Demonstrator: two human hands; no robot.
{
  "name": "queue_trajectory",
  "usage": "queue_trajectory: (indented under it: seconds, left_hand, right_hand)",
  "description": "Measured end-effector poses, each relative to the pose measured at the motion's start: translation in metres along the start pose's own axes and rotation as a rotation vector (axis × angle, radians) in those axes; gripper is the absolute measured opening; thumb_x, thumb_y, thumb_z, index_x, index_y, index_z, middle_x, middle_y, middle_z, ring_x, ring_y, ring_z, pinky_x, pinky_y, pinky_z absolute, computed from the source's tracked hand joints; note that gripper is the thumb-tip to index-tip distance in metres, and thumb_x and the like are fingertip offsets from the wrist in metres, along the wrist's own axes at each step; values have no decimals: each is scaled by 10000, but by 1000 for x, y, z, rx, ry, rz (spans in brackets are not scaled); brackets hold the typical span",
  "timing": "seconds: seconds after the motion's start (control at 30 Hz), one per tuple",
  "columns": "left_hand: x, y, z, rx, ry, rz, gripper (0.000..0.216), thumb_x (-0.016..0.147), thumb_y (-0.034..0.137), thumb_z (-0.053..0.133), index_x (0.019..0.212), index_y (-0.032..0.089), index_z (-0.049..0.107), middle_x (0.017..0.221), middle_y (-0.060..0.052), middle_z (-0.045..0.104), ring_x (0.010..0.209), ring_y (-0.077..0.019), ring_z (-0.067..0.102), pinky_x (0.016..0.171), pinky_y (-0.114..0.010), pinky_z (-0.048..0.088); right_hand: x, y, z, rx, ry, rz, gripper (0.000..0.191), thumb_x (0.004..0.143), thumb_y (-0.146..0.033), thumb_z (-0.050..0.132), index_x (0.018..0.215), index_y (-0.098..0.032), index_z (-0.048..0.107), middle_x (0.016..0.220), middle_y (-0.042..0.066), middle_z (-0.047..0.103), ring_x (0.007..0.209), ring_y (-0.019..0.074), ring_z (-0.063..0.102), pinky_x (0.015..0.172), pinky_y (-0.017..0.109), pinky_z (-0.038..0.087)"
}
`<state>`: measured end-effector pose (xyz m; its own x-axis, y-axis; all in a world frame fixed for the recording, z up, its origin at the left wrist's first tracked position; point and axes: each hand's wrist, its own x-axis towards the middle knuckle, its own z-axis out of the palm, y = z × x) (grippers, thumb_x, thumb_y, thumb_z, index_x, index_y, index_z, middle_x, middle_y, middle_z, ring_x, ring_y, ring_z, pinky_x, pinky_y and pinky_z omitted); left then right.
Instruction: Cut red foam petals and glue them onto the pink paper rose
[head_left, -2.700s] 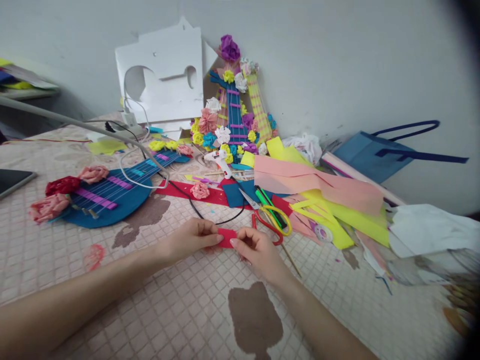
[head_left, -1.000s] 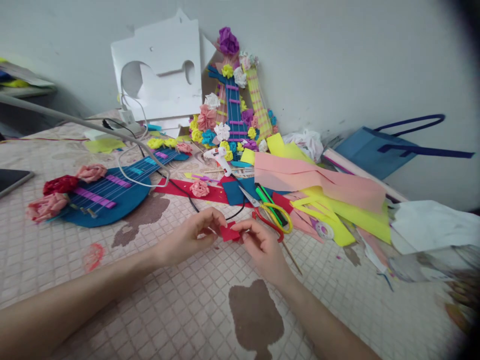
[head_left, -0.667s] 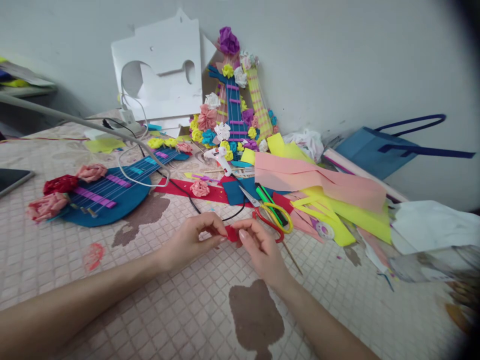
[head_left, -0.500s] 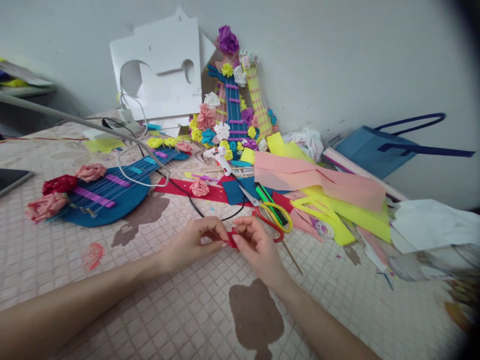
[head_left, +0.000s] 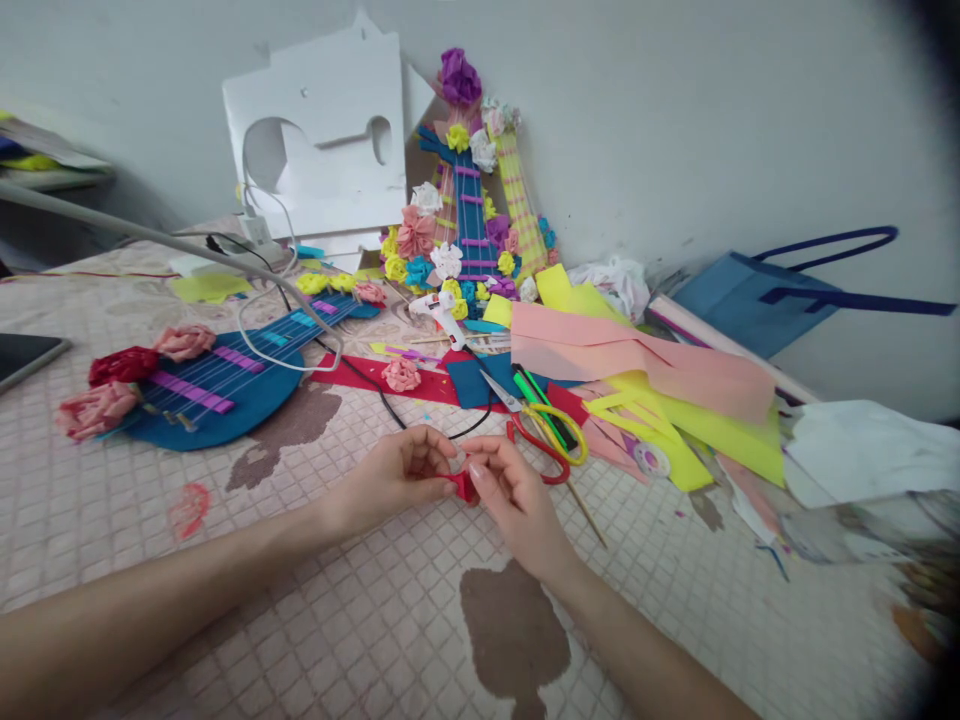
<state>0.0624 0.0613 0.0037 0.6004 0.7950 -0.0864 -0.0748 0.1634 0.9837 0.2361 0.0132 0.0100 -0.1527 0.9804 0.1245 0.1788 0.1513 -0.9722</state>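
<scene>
Between my fingertips is a small piece of red crepe paper (head_left: pixel 464 487), pinched from both sides. My left hand (head_left: pixel 401 470) grips its left end with thumb and forefinger. My right hand (head_left: pixel 514 495) pinches the other end, its fingers hiding part of the paper. Just beyond my right hand lie scissors (head_left: pixel 556 440) with red and yellow handles. A pink paper flower (head_left: pixel 401 375) rests on a red strip (head_left: pixel 352 374) past my hands. To the left lies a blue toy guitar (head_left: pixel 225 385) trimmed with pink and red paper flowers.
A white glue gun (head_left: pixel 441 315) stands behind the red strip, its black cable running toward my hands. Pink paper (head_left: pixel 637 355) and yellow sheets (head_left: pixel 675 440) are heaped at right. Decorated guitars (head_left: pixel 471 215) lean on the wall beside white foam board (head_left: pixel 322 120). A white cable (head_left: pixel 251 355) crosses the blue guitar.
The red paper has tilted and more of it shows below my fingertips. My fingers have shifted slightly, with a small gap opening above the paper. The camera view has moved a little.
</scene>
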Motion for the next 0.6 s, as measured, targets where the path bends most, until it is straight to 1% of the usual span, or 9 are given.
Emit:
queue_trajectory:
  seconds: [0.07, 0.17, 0.33, 0.43, 0.5, 0.6]
  left_hand:
    - [0, 0, 0, 10, 7, 2, 340, 687, 255, 742, 920, 148, 519, 733, 13, 579, 670, -109, 558, 623, -248, 435]
    - [1, 0, 0, 14, 18, 7, 335, 683, 253, 742, 912, 152, 519, 723, 21, 577, 647, -99, 547, 610, -238, 431]
    - [1, 0, 0, 12, -2, -5, 347, 677, 254, 748, 925, 151, 529, 781, -2, 602, 718, -124, 573, 660, -263, 453]
    - [0, 1, 1, 35, -22, -48, 314, 679, 278, 748, 883, 145, 551, 806, -13, 614, 741, -132, 578, 677, -268, 450]
    - [0, 1, 1, 58, -25, -91, 268, 701, 318, 730, 816, 140, 566, 751, -2, 608, 684, -119, 563, 633, -250, 432]
    - [-1, 2, 2, 84, -13, -152, 269, 734, 378, 697, 755, 137, 580, 649, 12, 590, 602, -107, 538, 565, -231, 401]
  right_hand:
    - [0, 1, 0, 31, -6, -2, 163, 894, -281, 499, 1039, -218, 537, 799, 3, 556, 698, 127, 549, 614, 243, 447]
    - [1, 4, 2, 63, -13, -19, 219, 843, -236, 564, 1060, -223, 533, 818, 2, 567, 743, 136, 561, 662, 257, 463]
    - [1, 6, 2, 42, 24, -2, 201, 837, -195, 538, 1036, -223, 540, 821, 6, 580, 753, 139, 570, 682, 267, 468]
    - [1, 5, 2, 45, 62, 5, 197, 828, -195, 549, 1022, -222, 534, 824, 3, 579, 768, 140, 576, 693, 267, 472]
    - [1, 5, 2, 41, 73, -1, 199, 828, -186, 547, 1023, -224, 532, 813, -3, 569, 757, 134, 570, 684, 259, 472]
    - [1, 4, 2, 28, 77, -17, 203, 830, -179, 545, 1027, -229, 534, 818, -5, 562, 755, 130, 564, 679, 256, 471]
